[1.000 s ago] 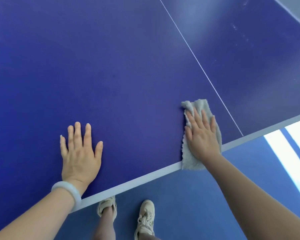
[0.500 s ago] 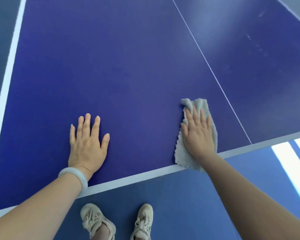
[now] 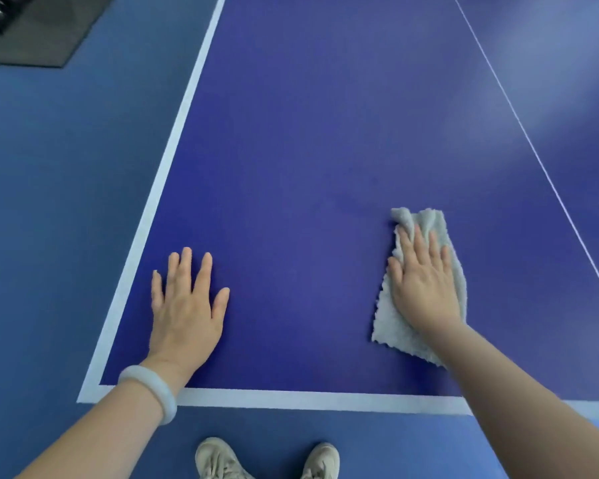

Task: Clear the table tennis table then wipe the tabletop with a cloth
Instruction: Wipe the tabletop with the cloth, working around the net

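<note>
The blue table tennis tabletop (image 3: 325, 150) fills most of the view, with white lines along its left and near edges and a thin centre line on the right. A grey fluffy cloth (image 3: 391, 326) lies flat on it, a little inside the near edge. My right hand (image 3: 424, 281) presses on the cloth with straight fingers. My left hand (image 3: 185, 309) rests flat on the bare tabletop near the left corner, fingers spread, with a pale bangle on the wrist.
The table's near-left corner (image 3: 90, 392) borders blue floor on the left. A dark grey mat (image 3: 32, 32) lies on the floor at the far left. My two pale shoes (image 3: 222, 459) stand just below the near edge.
The view has swung left, bringing the table's left edge and corner into sight. My right hand has pushed the cloth away from the near edge, onto the tabletop. My left hand stays flat.
</note>
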